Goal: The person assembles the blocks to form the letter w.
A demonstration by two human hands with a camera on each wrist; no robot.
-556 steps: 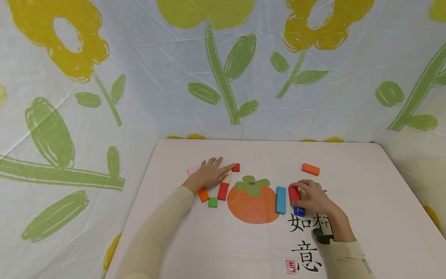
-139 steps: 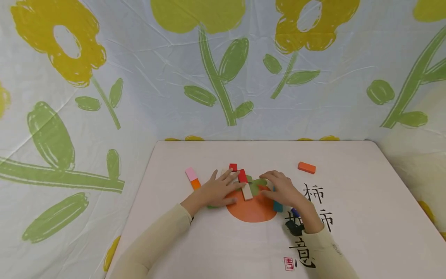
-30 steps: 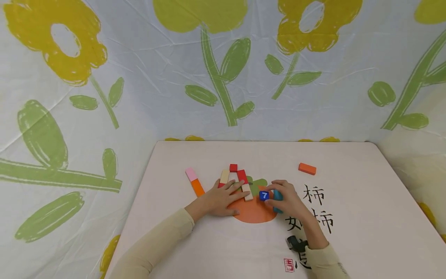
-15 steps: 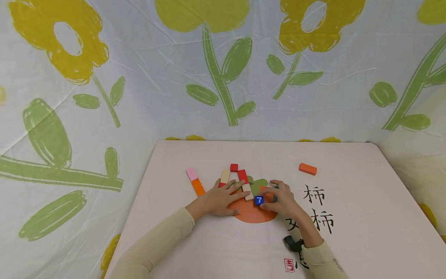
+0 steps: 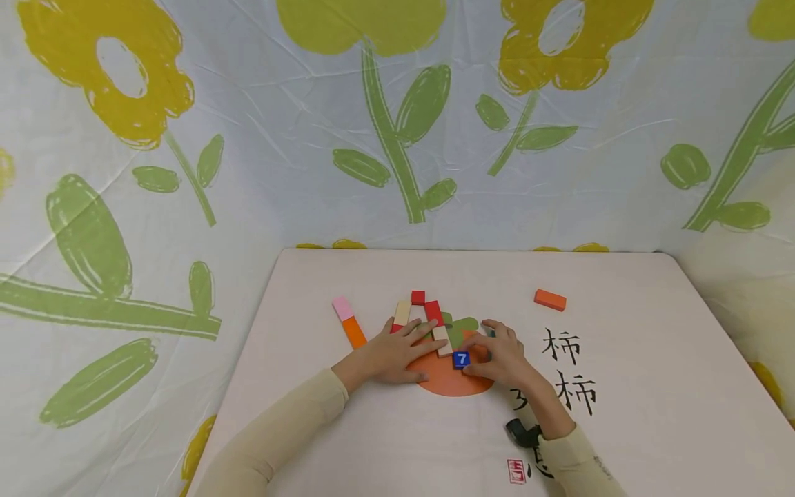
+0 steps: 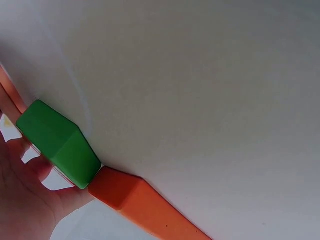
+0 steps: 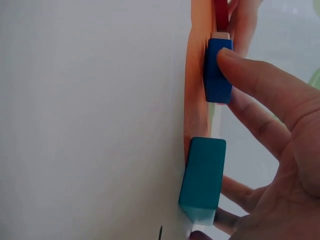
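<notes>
In the head view my right hand [image 5: 504,355] pinches a small blue block [image 5: 462,359] marked 7 between thumb and forefinger. The block lies right at the lower end of a cream block [image 5: 442,339], which follows a red block [image 5: 434,313] in a slanting row. My left hand [image 5: 390,355] rests flat with spread fingers, two fingertips on that row. Beneath it, another cream block [image 5: 402,312] and a red one partly show. A green block [image 6: 60,142] meets an orange block [image 6: 145,202] near the left palm. Beside my right fingers stands a teal block [image 7: 204,172].
A small red block [image 5: 418,297] sits at the top between the two slanting rows. Further left, a pink block [image 5: 342,308] joins the orange one. An orange-red block [image 5: 550,299] lies alone at the back right. The pale table [image 5: 373,442] carries a printed persimmon and black characters.
A red and a cream block now slope down from the small red block. The right hand has carried the blue block left from near the characters to the cream block's end; the left hand stays put lately.
</notes>
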